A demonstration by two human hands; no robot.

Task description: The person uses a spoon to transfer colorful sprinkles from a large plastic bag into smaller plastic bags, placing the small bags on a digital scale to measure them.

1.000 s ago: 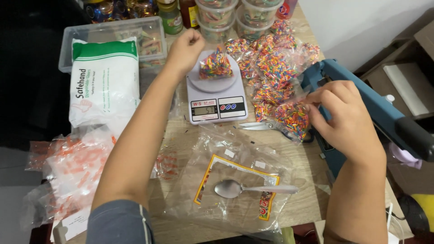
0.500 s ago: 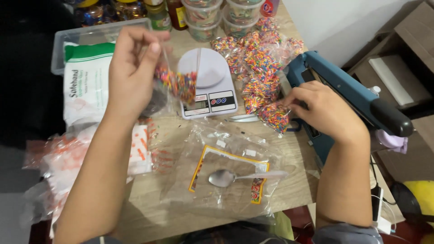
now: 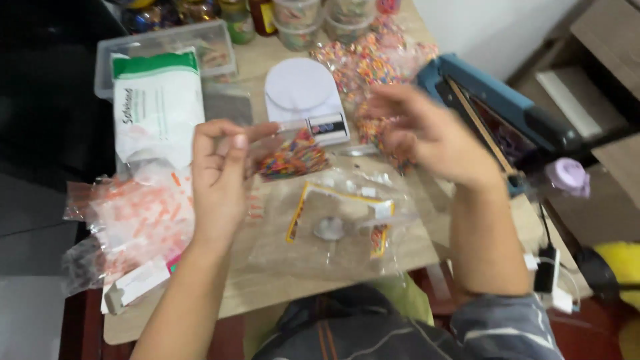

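Head view: left hand (image 3: 220,177) holds sprinkle bag (image 3: 293,157) crosswise.

Right hand (image 3: 427,137) motion-blurred, grip unclear; jars (image 3: 293,13) cut off at top edge.

light wooden table (image 3: 427,243), white wall (image 3: 493,30), wooden shelf (image 3: 610,40), red-brown floor (image 3: 83,327)
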